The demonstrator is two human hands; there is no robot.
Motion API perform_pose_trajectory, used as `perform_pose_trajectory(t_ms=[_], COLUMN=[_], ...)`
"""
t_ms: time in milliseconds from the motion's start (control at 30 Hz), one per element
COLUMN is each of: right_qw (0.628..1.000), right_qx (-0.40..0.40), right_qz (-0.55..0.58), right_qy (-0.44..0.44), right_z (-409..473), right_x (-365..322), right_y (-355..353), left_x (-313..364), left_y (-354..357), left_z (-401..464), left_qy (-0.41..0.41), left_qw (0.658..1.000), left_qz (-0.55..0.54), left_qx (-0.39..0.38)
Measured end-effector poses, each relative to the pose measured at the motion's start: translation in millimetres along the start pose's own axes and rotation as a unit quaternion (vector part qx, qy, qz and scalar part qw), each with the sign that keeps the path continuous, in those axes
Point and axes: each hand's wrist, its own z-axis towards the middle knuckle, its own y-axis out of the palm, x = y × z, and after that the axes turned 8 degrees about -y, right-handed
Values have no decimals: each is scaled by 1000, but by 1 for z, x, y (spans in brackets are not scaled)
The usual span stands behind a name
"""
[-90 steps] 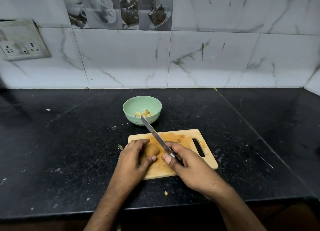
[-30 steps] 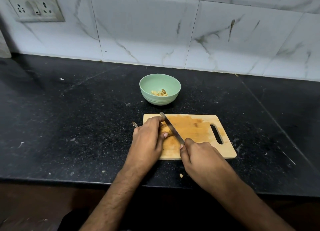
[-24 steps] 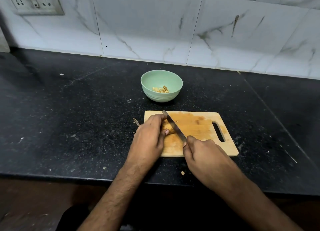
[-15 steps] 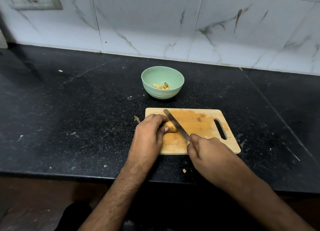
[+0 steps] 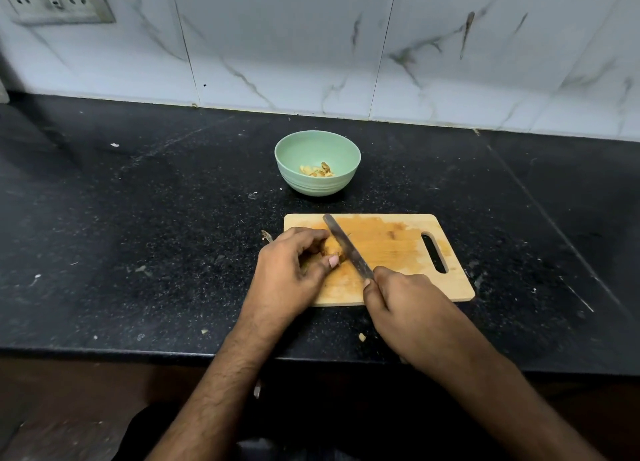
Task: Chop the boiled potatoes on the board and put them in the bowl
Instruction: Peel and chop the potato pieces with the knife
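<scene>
Boiled potato [image 5: 333,248] sitting on the wooden chopping board [image 5: 391,249], left of centre, pinned under curled fingers of the left hand [image 5: 292,273]. Knife [image 5: 347,248] lying diagonally against its right flank, gripped by the right hand [image 5: 407,308]. Green bowl [image 5: 317,162] waiting just beyond the board, already holding a few pieces.

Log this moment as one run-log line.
left hand holds potato | right hand grips knife | bowl partly filled
</scene>
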Motion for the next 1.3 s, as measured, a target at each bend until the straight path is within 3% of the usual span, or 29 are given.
perform_pose_trajectory(t_ms=[400,533,867,1300], right_qw=[996,995,994,983], right_qx=[-78,-65,-105,-163], right_qz=[-49,-73,-38,-12], right_qy=[14,19,18,83], right_z=[5,15,16,-25], right_x=[-11,-15,-8,-4], right_y=[-21,-6,3,-21], left_x=[7,7,5,12], left_y=[2,4,5,12], left_z=[-4,0,0,-4], left_qy=[4,3,-6,41], left_qw=[999,999,1000,975], left_qz=[34,39,27,214], left_qx=[4,-3,-7,-34])
